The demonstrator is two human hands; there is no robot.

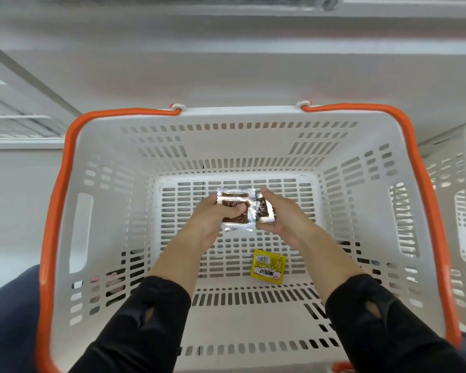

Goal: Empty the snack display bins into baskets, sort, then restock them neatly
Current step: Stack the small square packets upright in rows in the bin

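Inside the white basket (105, 146), left hand (215, 214) grips silver packets (236, 211); right hand (283, 214) pinches another packet (264, 211); a yellow sachet (268, 266) lies nearer the basket's front wall.

White shelf unit (226, 71) fills upper frame behind everything, plain flat front w/ a lighter ledge across the top. Far left: white slanted upright (24, 76), and under it a wire/slatted white rack (16, 125), blurred, detail n/a. Dark blue fabric (8, 319) at lower-left corner, prob. trouser leg, partly cut by frame edge; pale floor (11, 211) just above it.
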